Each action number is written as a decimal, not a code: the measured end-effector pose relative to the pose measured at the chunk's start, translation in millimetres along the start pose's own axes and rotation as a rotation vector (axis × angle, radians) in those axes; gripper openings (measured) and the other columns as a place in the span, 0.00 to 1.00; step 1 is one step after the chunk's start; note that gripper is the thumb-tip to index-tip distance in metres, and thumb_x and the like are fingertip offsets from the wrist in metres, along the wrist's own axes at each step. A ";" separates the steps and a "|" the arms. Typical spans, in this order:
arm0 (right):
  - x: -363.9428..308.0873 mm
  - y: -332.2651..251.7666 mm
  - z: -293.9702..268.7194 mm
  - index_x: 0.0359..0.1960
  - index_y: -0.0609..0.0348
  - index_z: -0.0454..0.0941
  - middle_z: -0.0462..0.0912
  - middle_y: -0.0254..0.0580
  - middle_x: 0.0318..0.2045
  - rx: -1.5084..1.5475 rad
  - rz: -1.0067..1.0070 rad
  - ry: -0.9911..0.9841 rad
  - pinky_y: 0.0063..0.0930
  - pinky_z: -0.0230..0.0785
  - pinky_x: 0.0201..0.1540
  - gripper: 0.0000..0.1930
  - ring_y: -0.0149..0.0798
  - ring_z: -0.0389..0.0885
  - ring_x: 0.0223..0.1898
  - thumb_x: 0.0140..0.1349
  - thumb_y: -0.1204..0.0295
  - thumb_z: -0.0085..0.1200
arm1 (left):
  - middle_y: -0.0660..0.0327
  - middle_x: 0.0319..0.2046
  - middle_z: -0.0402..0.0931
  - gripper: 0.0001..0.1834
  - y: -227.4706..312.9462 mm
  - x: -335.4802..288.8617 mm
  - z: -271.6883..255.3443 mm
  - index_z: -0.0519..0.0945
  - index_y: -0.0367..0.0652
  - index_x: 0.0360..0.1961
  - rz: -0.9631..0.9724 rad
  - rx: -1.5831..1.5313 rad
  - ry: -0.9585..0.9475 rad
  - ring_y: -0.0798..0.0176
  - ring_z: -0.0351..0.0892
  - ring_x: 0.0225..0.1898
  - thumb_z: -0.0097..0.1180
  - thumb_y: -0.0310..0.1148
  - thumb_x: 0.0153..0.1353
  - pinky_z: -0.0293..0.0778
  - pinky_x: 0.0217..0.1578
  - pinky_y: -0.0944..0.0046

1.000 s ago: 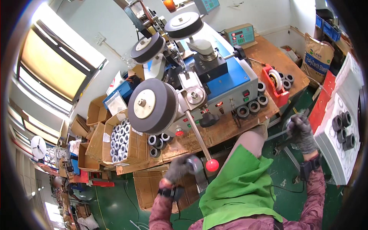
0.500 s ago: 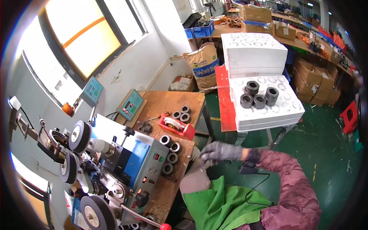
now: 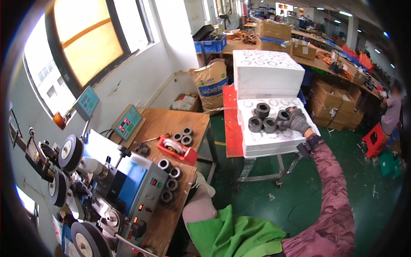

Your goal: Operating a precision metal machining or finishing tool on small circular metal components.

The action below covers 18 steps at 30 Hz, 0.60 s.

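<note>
My right hand [image 3: 298, 121], in a grey knit glove, reaches forward over a low white foam block [image 3: 274, 150]. Its fingers are closed round a thick dark ring [image 3: 283, 115] at the right of a small cluster. Beside that ring sit more dark rings: one at the back [image 3: 262, 109], one at the left [image 3: 255, 124] and one in front [image 3: 269, 125]. Round marks dot the foam's top. My left hand is out of view.
A blue-and-white machine [image 3: 141, 184] with black rollers stands at left on a wooden bench [image 3: 182, 122]. Several dark rings [image 3: 172, 184] and a red tape dispenser [image 3: 177, 150] lie there. Taller foam blocks [image 3: 269, 81] stand behind. A person [image 3: 390, 111] sits at far right.
My right hand has moved from near my lap, forward and right to the foam block, and taken hold of a dark ring. The whole view has shifted slightly.
</note>
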State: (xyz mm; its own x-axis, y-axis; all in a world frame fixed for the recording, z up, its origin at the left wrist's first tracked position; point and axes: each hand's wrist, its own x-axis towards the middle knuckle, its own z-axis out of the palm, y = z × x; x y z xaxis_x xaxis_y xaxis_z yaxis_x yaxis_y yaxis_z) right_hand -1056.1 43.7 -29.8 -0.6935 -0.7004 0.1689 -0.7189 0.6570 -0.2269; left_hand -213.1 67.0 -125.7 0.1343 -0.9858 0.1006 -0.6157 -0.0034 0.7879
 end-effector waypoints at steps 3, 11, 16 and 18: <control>5.9 6.9 15.2 0.42 0.59 0.77 0.79 0.55 0.40 -0.076 0.011 0.108 0.40 0.67 0.50 0.39 0.51 0.76 0.45 0.34 0.41 0.66 | 0.54 0.44 0.76 0.17 53.1 16.7 1.9 0.79 0.41 0.48 0.005 -0.074 0.040 0.56 0.73 0.45 0.50 0.40 0.64 0.70 0.46 0.59; -36.3 -206.1 -34.6 0.36 0.58 0.69 0.71 0.32 0.28 1.010 -0.688 -0.265 0.24 0.66 0.42 0.19 0.29 0.70 0.34 0.45 0.66 0.64 | 0.53 0.53 0.70 0.21 166.9 143.1 -64.2 0.67 0.39 0.57 -0.693 -0.948 0.121 0.58 0.73 0.50 0.42 0.39 0.68 0.72 0.50 0.59; -94.3 -357.1 -31.2 0.49 0.60 0.69 0.73 0.45 0.41 0.753 -1.282 0.060 0.34 0.69 0.47 0.35 0.44 0.75 0.43 0.34 0.65 0.69 | 0.46 0.49 0.76 0.27 113.3 109.3 -139.7 0.75 0.37 0.51 0.038 -1.211 -0.161 0.51 0.78 0.47 0.41 0.51 0.67 0.74 0.48 0.55; -126.2 -427.7 -24.1 0.49 0.59 0.71 0.74 0.48 0.42 0.748 -1.430 -0.082 0.35 0.69 0.49 0.36 0.45 0.74 0.44 0.33 0.64 0.70 | 0.45 0.47 0.76 0.31 129.7 115.5 -146.1 0.73 0.35 0.53 0.116 -1.260 -0.225 0.47 0.78 0.47 0.40 0.55 0.66 0.73 0.50 0.50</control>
State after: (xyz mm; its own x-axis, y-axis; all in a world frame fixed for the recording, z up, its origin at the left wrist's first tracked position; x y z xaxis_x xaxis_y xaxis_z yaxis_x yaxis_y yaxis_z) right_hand -662.2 -142.2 69.1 0.5107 -0.6170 0.5988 -0.5412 -0.7718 -0.3337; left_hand -164.0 -22.8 76.9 -0.0802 -0.9765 0.2001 0.5568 0.1226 0.8215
